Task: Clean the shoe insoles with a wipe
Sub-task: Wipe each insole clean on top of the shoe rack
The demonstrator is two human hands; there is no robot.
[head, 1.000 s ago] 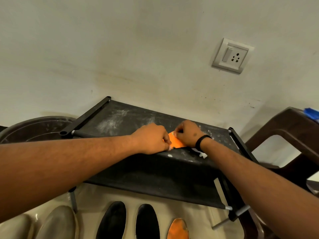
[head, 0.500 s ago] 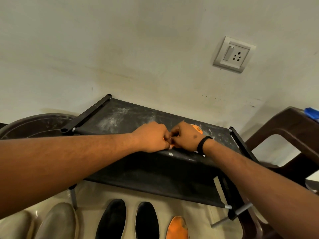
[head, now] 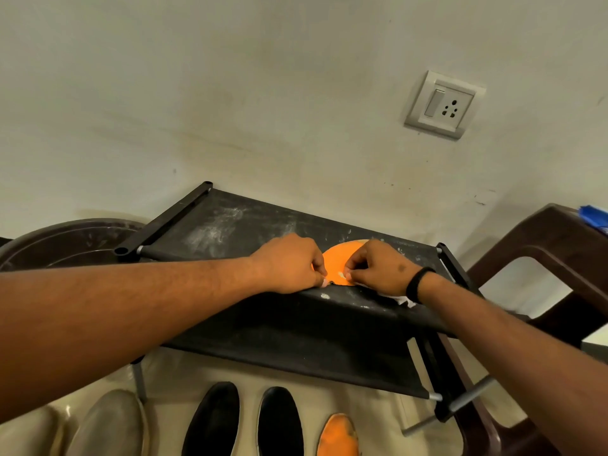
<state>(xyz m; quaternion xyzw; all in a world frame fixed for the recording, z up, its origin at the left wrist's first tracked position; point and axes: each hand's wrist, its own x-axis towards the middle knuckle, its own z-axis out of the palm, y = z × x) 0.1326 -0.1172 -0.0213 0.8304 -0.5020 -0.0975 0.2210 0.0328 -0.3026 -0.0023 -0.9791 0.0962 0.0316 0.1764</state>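
Note:
An orange insole (head: 339, 263) lies on the dusty black top shelf of a shoe rack (head: 230, 228). My left hand (head: 289, 263) has its fingers curled on the insole's left edge and holds it down. My right hand (head: 381, 271) pinches something small and white against the insole's right side. A white wipe (head: 403, 299) sticks out from under my right wrist; most of it is hidden. A second orange insole (head: 337, 436) lies on the floor below the rack.
On the floor below stand two black shoes (head: 246, 419) and two grey ones (head: 108, 422). A dark round tub (head: 49, 245) sits at the left. A brown plastic chair (head: 552, 258) is at the right. A wall socket (head: 444, 105) is above.
My hands were pressed together over the insole half a second ago. Now they have drawn apart and more of the orange insole shows between them.

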